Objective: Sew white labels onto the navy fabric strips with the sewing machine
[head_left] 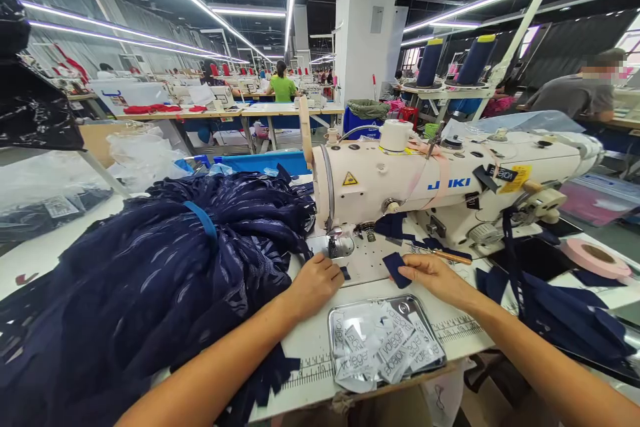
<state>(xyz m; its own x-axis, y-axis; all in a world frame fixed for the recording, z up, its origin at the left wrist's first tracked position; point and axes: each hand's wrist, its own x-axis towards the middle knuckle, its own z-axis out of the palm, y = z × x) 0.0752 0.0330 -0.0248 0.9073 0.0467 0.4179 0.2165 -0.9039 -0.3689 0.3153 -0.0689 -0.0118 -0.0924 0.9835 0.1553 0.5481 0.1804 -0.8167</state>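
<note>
My right hand (431, 273) pinches a small navy fabric piece (397, 269) in front of the sewing machine (380, 177). Close to the presser foot (333, 245), my left hand (318, 283) rests low over the machine bed with its fingers curled. A bit of navy cloth (345, 273) shows at those fingertips; most of what they grip is hidden. Below both hands lies a clear-lidded metal tray (332, 353) filled with white printed labels (395, 350). A large bundle of navy fabric pieces (165, 280), tied with a blue band (201, 219), lies against the left forearm.
Scissors or snips with a wooden handle (453, 256) lie behind my right hand. A pink tape roll (595, 259) and more navy fabric (565, 313) are at the right. Thread cones (430, 63) stand behind the machine. A person in green (283, 85) sits farther back.
</note>
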